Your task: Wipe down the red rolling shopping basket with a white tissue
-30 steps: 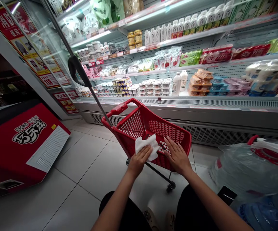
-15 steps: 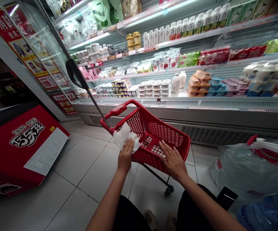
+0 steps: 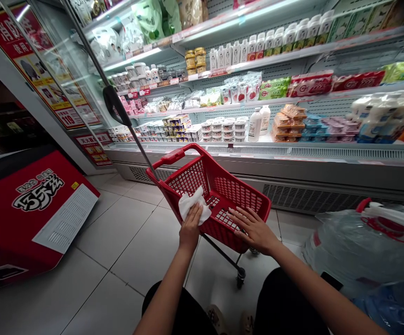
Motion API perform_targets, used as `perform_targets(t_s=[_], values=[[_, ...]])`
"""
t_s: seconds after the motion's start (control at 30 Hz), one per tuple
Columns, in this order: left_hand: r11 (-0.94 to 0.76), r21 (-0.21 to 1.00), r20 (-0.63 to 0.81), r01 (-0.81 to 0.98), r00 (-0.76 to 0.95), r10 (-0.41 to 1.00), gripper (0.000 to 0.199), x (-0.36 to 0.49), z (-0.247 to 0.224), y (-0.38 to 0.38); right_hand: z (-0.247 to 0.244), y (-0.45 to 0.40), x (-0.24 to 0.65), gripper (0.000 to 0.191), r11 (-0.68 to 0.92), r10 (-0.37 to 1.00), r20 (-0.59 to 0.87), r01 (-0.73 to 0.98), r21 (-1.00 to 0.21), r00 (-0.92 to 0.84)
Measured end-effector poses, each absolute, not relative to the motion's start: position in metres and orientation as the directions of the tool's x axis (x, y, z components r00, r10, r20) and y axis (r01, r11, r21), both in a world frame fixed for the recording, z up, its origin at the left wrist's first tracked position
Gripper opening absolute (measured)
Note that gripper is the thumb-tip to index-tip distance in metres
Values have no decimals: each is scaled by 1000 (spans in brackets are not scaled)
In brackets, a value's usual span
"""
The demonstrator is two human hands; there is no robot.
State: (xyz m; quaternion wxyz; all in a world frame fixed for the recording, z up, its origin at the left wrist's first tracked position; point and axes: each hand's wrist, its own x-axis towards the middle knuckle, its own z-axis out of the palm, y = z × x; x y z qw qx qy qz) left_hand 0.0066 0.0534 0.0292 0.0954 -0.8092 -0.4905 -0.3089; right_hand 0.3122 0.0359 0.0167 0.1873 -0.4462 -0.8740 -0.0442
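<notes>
A small red shopping cart (image 3: 235,186) with latticed plastic walls stands in front of me, a thin metal pole (image 3: 139,151) with a black grip rising from its handle corner. My left hand (image 3: 191,228) presses a crumpled white tissue (image 3: 191,201) against the cart's near side rim. Its fingers lie over the tissue, and the cart wall beneath is hidden. My right hand (image 3: 254,228) rests on the near rim farther right, fingers stretched out, with nothing in it. The inside of the cart shows its red slatted bottom.
Behind the cart runs a refrigerated display (image 3: 310,174) with milk bottles, yogurt cups and packs. A red freezer box (image 3: 10,177) stands left. Large clear water bottles (image 3: 359,246) stand close at my right, a dark phone (image 3: 332,280) beside them. Pale tiles (image 3: 118,260) cover the floor.
My left hand has slid the tissue to the right along the cart's rim. The cart's right end has shifted slightly left, and my right hand lies a little flatter.
</notes>
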Motion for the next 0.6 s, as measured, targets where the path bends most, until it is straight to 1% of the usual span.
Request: perform_targets(t_s=[0.07, 0.17, 0.23, 0.3, 0.37, 0.43, 0.53, 0.6], values=[[-503, 174, 601, 847, 313, 736, 70, 30, 17, 43, 14, 31, 302, 65, 553, 787, 384, 828, -93, -483], [-567, 193, 604, 801, 358, 712, 65, 61, 2, 17, 11, 17, 278, 67, 460, 829, 410, 881, -112, -380], [-600, 182, 612, 779, 388, 689, 62, 67, -2, 3, 11, 8, 265, 70, 417, 847, 414, 899, -131, -333], [-655, 152, 607, 741, 453, 653, 61, 57, 1, -2, 13, 3, 259, 73, 402, 855, 414, 903, -152, -312], [-716, 129, 589, 686, 528, 612, 61, 38, 7, 3, 16, 4, 262, 76, 439, 846, 404, 884, -159, -347], [-738, 142, 579, 659, 550, 602, 61, 16, 14, 14, 20, 13, 274, 79, 521, 812, 385, 841, -143, -438], [-700, 210, 583, 682, 488, 650, 63, -8, 21, 34, 25, 33, 295, 82, 657, 732, 332, 745, -115, -595], [-671, 261, 572, 694, 448, 687, 66, -15, 22, 43, 27, 44, 303, 80, 701, 704, 286, 701, -130, -650]])
